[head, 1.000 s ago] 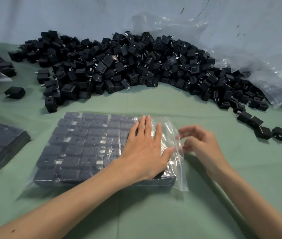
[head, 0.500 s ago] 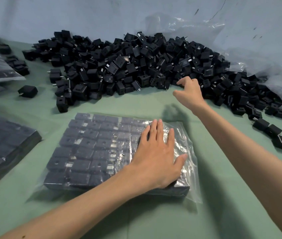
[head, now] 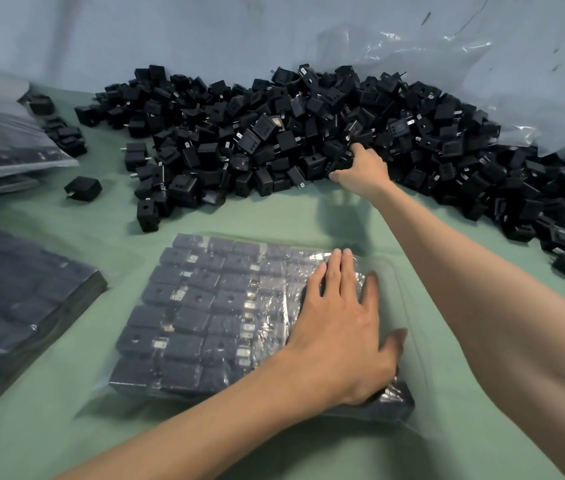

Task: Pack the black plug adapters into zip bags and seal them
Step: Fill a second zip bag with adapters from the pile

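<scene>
My right hand [head: 364,168] has left the clear plastic zip bag [head: 205,306], nearly full on the green tabletop [head: 274,216] under my left hand's [head: 340,337] flat, close-set fingers, for the heap of loose black plug adapters [head: 274,133], where I cannot tell its grip, so I judge filling comes before sealing.

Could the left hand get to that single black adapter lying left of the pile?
Probably yes: the left hand lies flat on the zip bag, holding nothing, and the lone adapter sits apart on the green cloth, nothing covering it.
</scene>
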Motion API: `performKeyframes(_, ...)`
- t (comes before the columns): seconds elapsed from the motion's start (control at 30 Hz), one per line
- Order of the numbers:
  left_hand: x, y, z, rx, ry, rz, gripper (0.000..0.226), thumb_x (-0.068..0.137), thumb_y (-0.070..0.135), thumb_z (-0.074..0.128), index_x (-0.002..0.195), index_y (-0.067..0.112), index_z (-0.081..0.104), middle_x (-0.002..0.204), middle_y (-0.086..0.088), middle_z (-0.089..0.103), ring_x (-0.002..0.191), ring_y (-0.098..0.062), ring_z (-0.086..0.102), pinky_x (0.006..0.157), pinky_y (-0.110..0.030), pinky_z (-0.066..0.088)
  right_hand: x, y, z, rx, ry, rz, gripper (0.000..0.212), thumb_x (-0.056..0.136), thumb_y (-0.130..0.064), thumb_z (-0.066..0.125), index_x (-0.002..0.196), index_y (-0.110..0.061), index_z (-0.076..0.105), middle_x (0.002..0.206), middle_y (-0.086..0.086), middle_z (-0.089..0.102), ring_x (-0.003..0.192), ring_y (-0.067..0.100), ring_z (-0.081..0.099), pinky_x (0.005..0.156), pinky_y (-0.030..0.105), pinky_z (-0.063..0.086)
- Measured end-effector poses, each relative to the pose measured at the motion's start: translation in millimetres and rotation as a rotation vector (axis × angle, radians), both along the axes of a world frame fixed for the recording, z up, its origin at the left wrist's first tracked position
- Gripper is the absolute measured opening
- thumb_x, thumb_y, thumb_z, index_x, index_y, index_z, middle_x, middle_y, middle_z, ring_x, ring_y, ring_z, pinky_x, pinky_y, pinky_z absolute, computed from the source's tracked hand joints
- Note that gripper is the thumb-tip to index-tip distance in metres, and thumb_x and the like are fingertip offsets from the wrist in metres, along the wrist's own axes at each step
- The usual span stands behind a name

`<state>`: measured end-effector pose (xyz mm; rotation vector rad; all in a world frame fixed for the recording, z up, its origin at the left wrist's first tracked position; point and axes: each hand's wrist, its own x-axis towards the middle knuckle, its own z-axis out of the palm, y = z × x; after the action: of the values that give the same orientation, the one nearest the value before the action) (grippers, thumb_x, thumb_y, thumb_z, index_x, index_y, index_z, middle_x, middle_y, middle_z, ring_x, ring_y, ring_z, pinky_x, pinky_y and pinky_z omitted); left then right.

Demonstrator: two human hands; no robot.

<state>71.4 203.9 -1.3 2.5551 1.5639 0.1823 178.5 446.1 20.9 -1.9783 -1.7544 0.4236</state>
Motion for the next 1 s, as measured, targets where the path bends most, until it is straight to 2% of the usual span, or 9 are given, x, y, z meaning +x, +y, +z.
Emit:
performKeyframes(0.07,0.0,0.0,-0.9,0.0,0.0,0.001,0.075,0.096,0.055,0.021,0.152,0.009,0.001,0.154,-0.025,-0.021,0.143,-0.033,-0.025,0.114,-0.044,-0.016,-1.8,2.9,-0.8,0.004,-0.04,0.001,0.058,0.084,-0.026,0.06,0.137,-0.014,0.038,0.134,0.012,0.045,0.126,0.038,0.038,0.098,0.039,0.034)
performKeyframes(0.23,1.1,-0.5,-0.9,0.009,-0.005,-0.001,0.075,0.096,0.055,0.022,0.152,0.009,0.002,0.154,-0.025,-0.02,0.143,-0.033,-0.024,0.114,-0.045,-0.014,4.7,-0.6,-0.9,0.04,-0.169,0.038,0.054,0.089,-0.021,0.06,0.137,-0.016,0.035,0.131,0.013,0.046,0.124,0.04,0.035,0.094,0.042,0.036)
performKeyframes(0.37,-0.4,0.0,0.0,0.006,-0.009,-0.004,0.075,0.095,0.054,0.022,0.152,0.008,0.001,0.154,-0.026,-0.02,0.143,-0.033,-0.024,0.114,-0.045,-0.014,10.4,-6.9,3.8,0.142,-0.258,0.103,0.043,0.087,-0.012,0.059,0.125,-0.015,0.04,0.121,0.012,0.05,0.115,0.035,0.04,0.074,0.038,0.036)
performKeyframes(0.43,-0.6,0.1,0.5,0.003,-0.006,-0.005,0.075,0.095,0.053,0.022,0.152,0.008,0.001,0.154,-0.026,-0.02,0.143,-0.033,-0.024,0.114,-0.045,-0.014,9.7,-10.6,5.1,0.183,-0.332,0.158,0.036,0.085,-0.01,0.062,0.115,-0.013,0.042,0.115,0.011,0.053,0.108,0.032,0.043,0.07,0.037,0.035)
performKeyframes(0.67,-0.2,0.5,0.3,-0.01,0.011,-0.007,0.075,0.096,0.053,0.021,0.152,0.008,-0.001,0.153,-0.025,-0.022,0.143,-0.033,-0.025,0.114,-0.045,-0.014,4.2,-20.5,4.3,0.24,-0.394,0.208,0.025,0.081,-0.001,0.058,0.102,-0.009,0.049,0.104,0.011,0.054,0.099,0.033,0.049,0.067,0.035,0.034)
performKeyframes(0.77,0.2,1.6,-0.6,-0.01,0.021,-0.003,0.075,0.095,0.053,0.02,0.152,0.009,-0.002,0.153,-0.025,-0.022,0.142,-0.033,-0.025,0.114,-0.046,-0.013,5.8,-25.1,8.7,0.226,-0.424,0.229,0.028,0.081,-0.001,0.055,0.106,-0.01,0.049,0.104,0.011,0.055,0.101,0.033,0.048,0.068,0.036,0.034)
performKeyframes(1.0,0.8,2.9,-3.4,-0.016,0.034,-0.003,0.075,0.096,0.054,0.019,0.152,0.011,-0.006,0.153,-0.025,-0.023,0.142,-0.032,-0.026,0.114,-0.045,-0.015,11.3,-40.9,11.6,0.189,-0.491,0.251,0.05,0.083,-0.008,0.054,0.132,-0.02,0.051,0.12,0.009,0.053,0.113,0.033,0.049,0.078,0.039,0.041)
